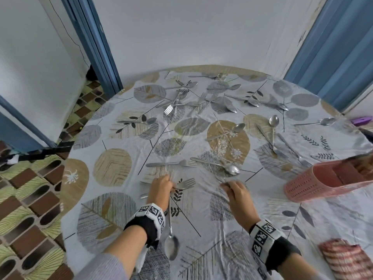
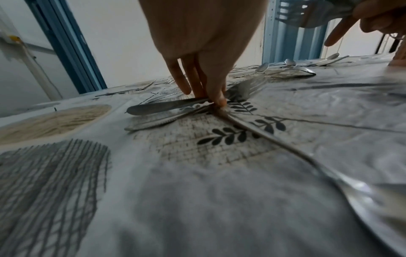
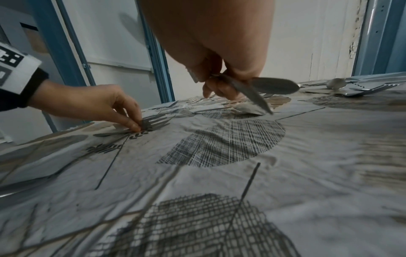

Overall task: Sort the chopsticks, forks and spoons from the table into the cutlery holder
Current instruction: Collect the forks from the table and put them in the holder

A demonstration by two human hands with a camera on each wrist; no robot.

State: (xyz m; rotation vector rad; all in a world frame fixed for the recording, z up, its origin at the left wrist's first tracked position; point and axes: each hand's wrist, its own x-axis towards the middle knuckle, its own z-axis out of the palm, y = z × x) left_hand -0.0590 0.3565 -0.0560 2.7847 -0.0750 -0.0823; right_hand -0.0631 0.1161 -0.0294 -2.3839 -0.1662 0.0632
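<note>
My left hand (image 1: 161, 185) reaches down to the round table and pinches the neck of a steel fork (image 1: 186, 183) lying flat; the wrist views show the fingertips (image 2: 216, 100) on that fork (image 3: 156, 121). A long spoon (image 1: 171, 246) lies under my left wrist, bowl toward me. My right hand (image 1: 232, 189) hovers just above the cloth, gripping at least two steel pieces; the handle ends (image 3: 274, 85) stick out of its palm side, and fork tines (image 2: 292, 15) show beyond it. The pink perforated cutlery holder (image 1: 314, 184) sits tilted to the right of my right hand.
Several forks and spoons are scattered over the leaf-print tablecloth, among them a fork (image 1: 171, 163) and a spoon (image 1: 232, 168) just beyond my hands. A red striped cloth (image 1: 347, 257) lies near right. The table edge (image 1: 66, 178) drops to tiled floor on the left.
</note>
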